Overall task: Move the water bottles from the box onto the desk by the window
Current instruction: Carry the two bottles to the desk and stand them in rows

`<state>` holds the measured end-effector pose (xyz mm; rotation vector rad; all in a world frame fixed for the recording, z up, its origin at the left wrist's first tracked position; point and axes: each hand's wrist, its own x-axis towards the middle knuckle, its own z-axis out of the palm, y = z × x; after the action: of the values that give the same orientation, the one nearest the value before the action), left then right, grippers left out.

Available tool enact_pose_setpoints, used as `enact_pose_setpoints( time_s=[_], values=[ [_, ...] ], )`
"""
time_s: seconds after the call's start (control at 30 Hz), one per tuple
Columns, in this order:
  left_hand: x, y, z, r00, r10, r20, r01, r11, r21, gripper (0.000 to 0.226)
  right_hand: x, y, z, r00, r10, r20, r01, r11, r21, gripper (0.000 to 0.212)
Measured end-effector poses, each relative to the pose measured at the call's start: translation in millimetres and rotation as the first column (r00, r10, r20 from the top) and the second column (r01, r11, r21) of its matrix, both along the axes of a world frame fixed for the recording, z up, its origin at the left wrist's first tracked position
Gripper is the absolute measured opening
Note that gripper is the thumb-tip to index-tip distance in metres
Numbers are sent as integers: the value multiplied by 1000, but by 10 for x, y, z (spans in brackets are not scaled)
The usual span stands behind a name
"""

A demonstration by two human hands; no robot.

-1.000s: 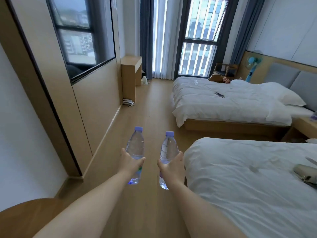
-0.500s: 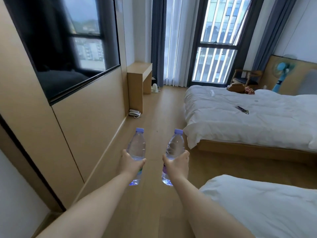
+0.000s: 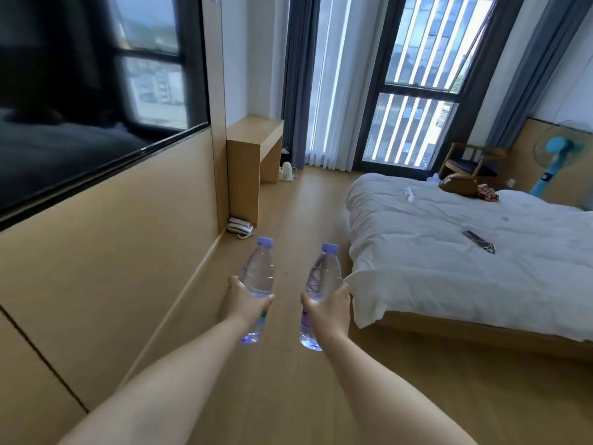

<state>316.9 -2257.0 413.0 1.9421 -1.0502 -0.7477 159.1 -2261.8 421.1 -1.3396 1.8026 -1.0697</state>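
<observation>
While the light wooden desk [image 3: 253, 131] stands far ahead by the window, left hand [image 3: 245, 300] and right hand [image 3: 329, 308] each grip an upright clear plastic purple-capped water bottle [image 3: 258, 274] [image 3: 322, 277].

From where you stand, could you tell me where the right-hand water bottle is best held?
Around its middle, from the near side, as the right hand does. The right-hand bottle stands nearly upright, cap up, and its round body lets the fingers wrap it.
</observation>
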Motion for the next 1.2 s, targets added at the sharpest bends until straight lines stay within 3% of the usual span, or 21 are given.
enact_pose_setpoints(
  time_s=[0.43, 0.63, 0.9, 1.2],
  values=[
    [496, -3260, 135, 996, -40, -74, 39, 999, -12, 68, 522, -3083, 220, 1000, -19, 10, 19, 1000, 4, 79],
    [690, -4633, 23, 998, 55, -7, -55, 998, 41, 66, 662, -4603, 6, 1000, 10, -24, -9, 999, 37, 73],
    [896, -6394, 279, 997, 73, 37, -76, 994, 75, 61, 876, -6642, 304, 997, 71, -13, -71, 997, 14, 72],
    [1489, -8534, 47, 984, 82, -157, -85, 996, -14, 69, 1460, -8577, 90, 992, 127, 12, -128, 991, 50, 63]
  ],
)
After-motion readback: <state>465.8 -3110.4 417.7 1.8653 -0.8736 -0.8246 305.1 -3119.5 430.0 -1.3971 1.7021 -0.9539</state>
